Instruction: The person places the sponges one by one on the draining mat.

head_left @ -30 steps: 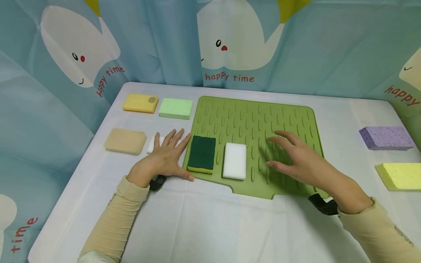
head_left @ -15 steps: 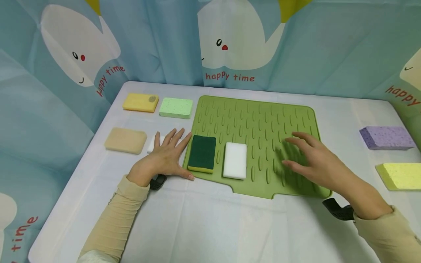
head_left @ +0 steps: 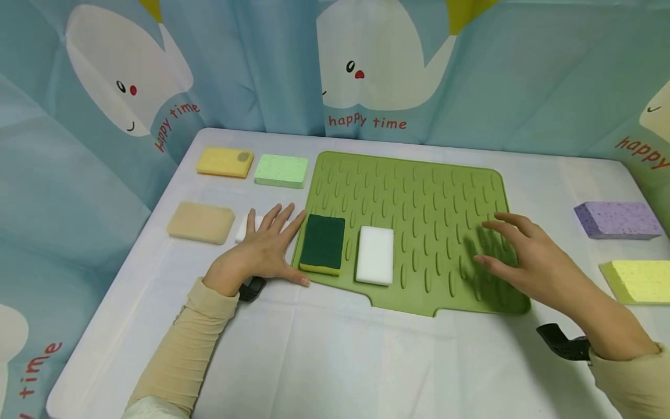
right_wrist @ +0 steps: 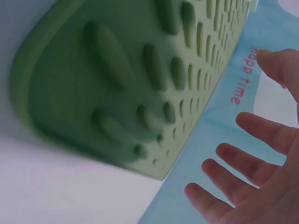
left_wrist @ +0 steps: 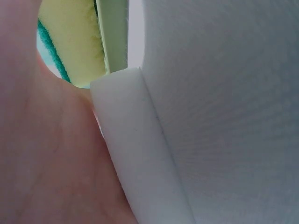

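Note:
My left hand (head_left: 263, 250) lies over a white melamine sponge (left_wrist: 133, 140), fingers spread, just left of the green ridged mat (head_left: 419, 198). Most of that sponge is hidden under the palm; a corner shows in the head view. Close to the left thumb, a dark green and yellow scouring sponge (head_left: 323, 243) lies on the mat, with another white melamine sponge (head_left: 375, 256) to its right. Above the mat's right side my right hand (head_left: 544, 265) hovers, holding nothing. Its fingers (right_wrist: 238, 165) are apart in the right wrist view.
At the table's left are a yellow sponge (head_left: 225, 162), a light green sponge (head_left: 281, 170) and a beige sponge (head_left: 201, 222). On the far right lie a purple sponge (head_left: 619, 220) and a bright yellow sponge (head_left: 640, 281). A patterned blue curtain (head_left: 282, 70) hangs behind.
My right hand has moved right across the mat, from near its middle to over its right edge. The left hand and all the sponges stay where they were.

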